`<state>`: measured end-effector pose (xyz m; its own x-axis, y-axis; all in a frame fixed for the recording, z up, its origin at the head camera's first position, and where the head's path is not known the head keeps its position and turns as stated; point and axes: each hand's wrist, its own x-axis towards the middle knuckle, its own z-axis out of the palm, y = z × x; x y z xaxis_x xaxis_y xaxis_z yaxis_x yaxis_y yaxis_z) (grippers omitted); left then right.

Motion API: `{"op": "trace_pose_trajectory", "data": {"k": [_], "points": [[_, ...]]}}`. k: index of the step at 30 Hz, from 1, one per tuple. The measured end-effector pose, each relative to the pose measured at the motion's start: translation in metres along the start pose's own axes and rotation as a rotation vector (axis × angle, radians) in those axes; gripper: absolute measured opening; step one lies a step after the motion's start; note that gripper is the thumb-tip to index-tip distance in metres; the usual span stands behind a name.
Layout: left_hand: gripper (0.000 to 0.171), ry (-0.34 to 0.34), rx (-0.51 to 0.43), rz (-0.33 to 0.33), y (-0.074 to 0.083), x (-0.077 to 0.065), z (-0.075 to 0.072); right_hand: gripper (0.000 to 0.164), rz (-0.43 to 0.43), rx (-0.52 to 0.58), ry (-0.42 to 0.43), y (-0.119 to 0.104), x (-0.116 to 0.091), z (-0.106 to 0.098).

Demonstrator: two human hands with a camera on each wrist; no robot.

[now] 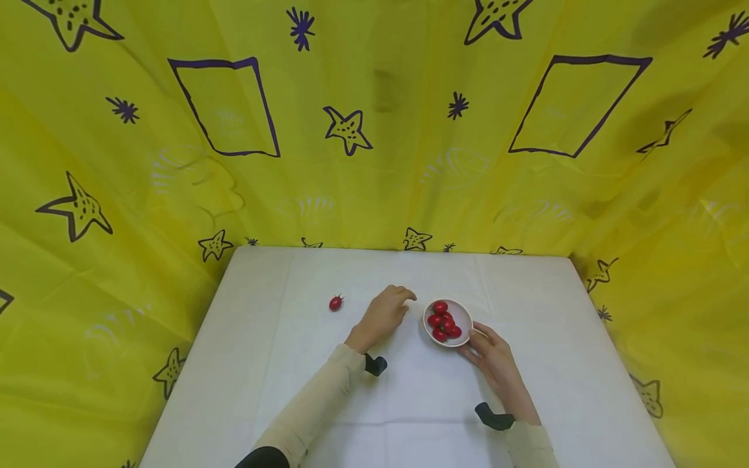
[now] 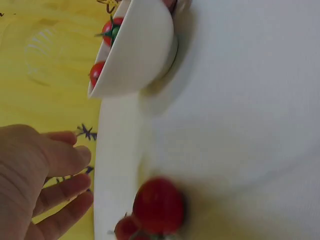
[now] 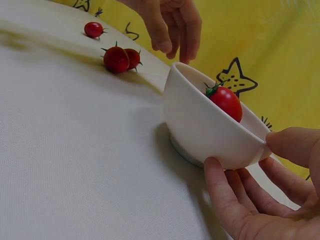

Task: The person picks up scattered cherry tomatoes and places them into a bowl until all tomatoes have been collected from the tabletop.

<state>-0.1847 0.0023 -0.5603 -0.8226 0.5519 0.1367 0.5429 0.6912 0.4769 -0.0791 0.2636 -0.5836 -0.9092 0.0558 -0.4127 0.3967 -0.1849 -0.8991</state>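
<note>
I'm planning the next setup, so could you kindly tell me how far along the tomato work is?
Done: several tomatoes lie in the bowl. In hand: the right hand grips the bowl; the left hand is near it, holding nothing. Remaining, it seems: three loose tomatoes on the table.

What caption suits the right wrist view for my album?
Right fingers grip a round white bowl holding a small red tomato; left fingers hover beyond; three more tomatoes lie loose.

From afar I count one left hand (image 1: 383, 315), one right hand (image 1: 494, 356), one bowl (image 1: 463, 317), one table (image 1: 526, 305), apparently six tomatoes (image 1: 448, 324) inside and three loose tomatoes (image 3: 116, 60).
</note>
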Motion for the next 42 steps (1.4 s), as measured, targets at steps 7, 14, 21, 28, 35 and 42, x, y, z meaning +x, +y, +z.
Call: {"op": "trace_pose_trajectory", "data": {"k": [7, 14, 21, 28, 35, 42], "points": [[0.034, -0.144, -0.026, 0.014, -0.025, 0.001, -0.022, 0.057, 0.008, -0.009, 0.002, -0.001, 0.000, 0.000], [0.042, -0.261, 0.003, 0.013, -0.045, 0.000, -0.035, 0.056, 0.007, -0.023, 0.012, -0.001, 0.000, 0.000], [0.039, -0.296, 0.031, 0.047, -0.059, -0.003, -0.036, 0.057, -0.005, -0.022, 0.009, 0.001, 0.001, 0.000], [0.031, -0.308, 0.077, 0.110, -0.065, -0.003, -0.037, 0.058, -0.013, -0.018, 0.018, 0.001, 0.001, 0.001], [0.025, -0.306, 0.048, 0.073, -0.069, -0.003, -0.038, 0.056, 0.012, -0.023, 0.017, 0.000, -0.001, 0.000], [0.025, -0.304, 0.012, 0.057, -0.070, -0.006, -0.034, 0.057, 0.016, -0.036, 0.021, -0.001, -0.002, 0.000]]}}
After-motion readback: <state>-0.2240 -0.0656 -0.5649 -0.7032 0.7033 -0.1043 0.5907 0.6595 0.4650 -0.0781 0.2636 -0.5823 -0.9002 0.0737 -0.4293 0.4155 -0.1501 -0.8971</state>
